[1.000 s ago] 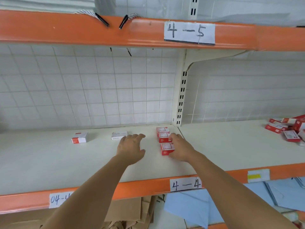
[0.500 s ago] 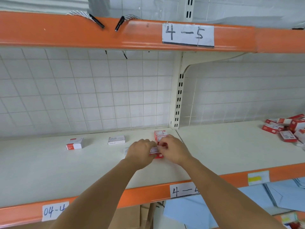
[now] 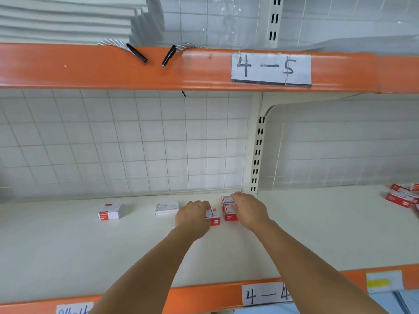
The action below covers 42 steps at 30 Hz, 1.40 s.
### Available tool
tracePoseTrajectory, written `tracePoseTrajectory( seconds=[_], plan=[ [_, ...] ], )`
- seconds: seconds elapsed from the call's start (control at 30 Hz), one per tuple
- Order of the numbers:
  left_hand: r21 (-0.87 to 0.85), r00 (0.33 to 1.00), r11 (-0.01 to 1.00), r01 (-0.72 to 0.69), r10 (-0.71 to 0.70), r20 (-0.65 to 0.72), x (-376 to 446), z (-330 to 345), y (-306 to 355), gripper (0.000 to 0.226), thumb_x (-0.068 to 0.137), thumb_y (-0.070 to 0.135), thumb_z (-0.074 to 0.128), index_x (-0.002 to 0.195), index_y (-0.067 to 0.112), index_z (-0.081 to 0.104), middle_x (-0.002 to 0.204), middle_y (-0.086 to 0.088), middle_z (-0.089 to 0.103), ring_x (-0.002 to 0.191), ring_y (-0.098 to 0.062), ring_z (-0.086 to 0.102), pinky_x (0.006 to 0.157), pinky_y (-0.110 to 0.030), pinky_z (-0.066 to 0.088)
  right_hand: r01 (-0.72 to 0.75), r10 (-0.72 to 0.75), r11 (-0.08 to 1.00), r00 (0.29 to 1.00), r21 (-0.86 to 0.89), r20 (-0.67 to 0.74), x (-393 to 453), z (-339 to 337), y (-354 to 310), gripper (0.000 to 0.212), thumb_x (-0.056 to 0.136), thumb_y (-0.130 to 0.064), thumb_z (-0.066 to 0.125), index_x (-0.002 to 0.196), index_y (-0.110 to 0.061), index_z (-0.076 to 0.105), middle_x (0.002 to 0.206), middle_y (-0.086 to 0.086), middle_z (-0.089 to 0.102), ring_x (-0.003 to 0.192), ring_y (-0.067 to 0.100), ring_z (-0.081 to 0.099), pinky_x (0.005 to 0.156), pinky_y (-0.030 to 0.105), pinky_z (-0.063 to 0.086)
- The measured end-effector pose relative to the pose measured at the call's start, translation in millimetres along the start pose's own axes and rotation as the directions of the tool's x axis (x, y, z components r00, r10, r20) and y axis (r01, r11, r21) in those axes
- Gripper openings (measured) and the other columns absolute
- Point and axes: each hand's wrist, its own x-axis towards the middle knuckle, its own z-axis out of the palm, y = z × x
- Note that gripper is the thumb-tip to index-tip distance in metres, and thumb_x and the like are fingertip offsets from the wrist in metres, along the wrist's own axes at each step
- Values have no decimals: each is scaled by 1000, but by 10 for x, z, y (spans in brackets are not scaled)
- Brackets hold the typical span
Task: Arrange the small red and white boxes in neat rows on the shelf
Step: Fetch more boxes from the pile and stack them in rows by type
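Two hands work mid-frame on the cream shelf: the left hand curls its fingers round a red and white box, the right hand lies fingers-down over two stacked-in-line boxes just right of it

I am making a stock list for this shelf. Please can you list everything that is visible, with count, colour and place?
red and white boxes in the row: two visible, by the upright post, under the right hand
red and white box: one, beside the row, under the left hand
loose box: one, red and white, far left
staples box: one, white
box pile: red and white, right edge
shelf labels: white, on orange rails
left hand: grips the box
right hand: rests on the row
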Motion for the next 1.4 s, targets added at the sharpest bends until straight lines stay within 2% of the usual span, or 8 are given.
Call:
tracePoseTrajectory(
  seconds=[0.23,0.57,0.73,0.87,1.0,1.13,1.3,1.4],
  plan=[
    [-12,999,999,39,-39,21,285,18,30,39,89,20,55,127,29,50,124,5,56,115,-17,49,78,-29,39,-16,1,994,989,104,149,109,96,100,42,100,-20,41,141,-21,40,147,-7,39,129,18,43,99,31,38],
    [-5,997,997,71,-71,32,500,70,20,40,90,18,51,127,33,48,125,5,56,112,-20,54,87,-41,51,-37,15,990,988,135,156,113,98,128,42,99,-27,42,141,-26,41,148,-9,38,129,17,43,97,33,39],
    [-23,999,999,46,-46,10,549,121,39,39,92,21,53,128,33,49,126,6,56,112,-17,53,73,-27,40,-34,14,993,985,115,174,130,98,131,43,100,-27,42,142,-26,39,148,-8,37,129,18,43,98,33,39],
    [-38,1000,999,3,-2,17,547,110,25,40,92,22,52,131,32,48,131,7,53,119,-15,49,80,-27,39,-39,20,995,979,88,204,151,82,130,44,99,-29,42,143,-25,38,147,-6,40,128,20,44,99,34,38],
    [-39,1000,999,-16,16,-7,477,-3,-95,41,96,29,49,136,28,43,139,5,47,126,-16,44,94,-33,44,57,-50,994,995,-97,81,122,16,37,40,98,-24,42,137,-22,44,140,0,46,125,25,41,102,39,31],
    [-25,999,999,34,-35,-40,336,-147,-318,39,98,35,44,135,25,45,135,1,50,125,-18,44,94,-35,46,235,-237,971,969,-31,-69,-6,47,-254,34,96,-26,42,128,-20,53,124,1,56,115,23,46,94,34,34],
    [-48,985,988,144,-148,-90,64,-226,-578,34,99,34,38,129,25,51,130,2,53,120,-18,46,91,-33,44,312,-324,944,940,109,107,-150,147,-654,57,89,-50,51,138,-22,43,134,0,49,121,24,45,94,39,40],
    [-69,973,980,185,-192,-125,-118,-240,-674,32,99,29,37,128,24,53,128,1,54,117,-18,48,88,-33,45,351,-363,931,915,96,175,-236,229,-813,59,89,-42,54,141,-21,37,139,1,44,123,25,44,94,39,40]
  ],
)
